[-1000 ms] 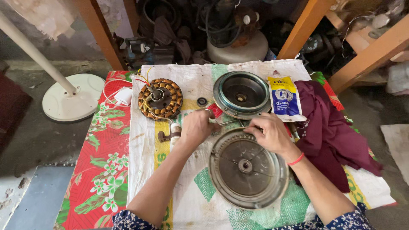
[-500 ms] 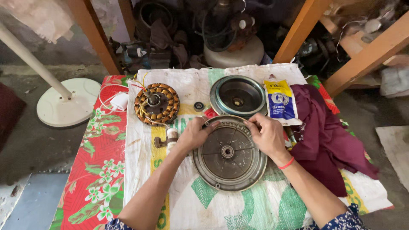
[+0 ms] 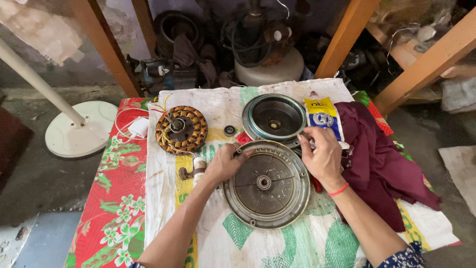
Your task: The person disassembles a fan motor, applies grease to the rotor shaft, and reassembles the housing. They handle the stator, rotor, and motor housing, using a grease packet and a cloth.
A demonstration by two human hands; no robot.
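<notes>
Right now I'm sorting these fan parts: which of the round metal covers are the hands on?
The nearer ribbed grey cover, gripped by left hand and right hand; the dark hollow cover lies untouched behind.

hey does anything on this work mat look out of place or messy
Mostly orderly. The maroon cloth lies crumpled, spilling off the mat's right edge. Loose wires stick out of the copper-wound stator. Both hands, left and right, rest on the round metal cover.

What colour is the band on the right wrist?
Red-orange: the band sits just behind the right hand, clearest in the head view.
</notes>
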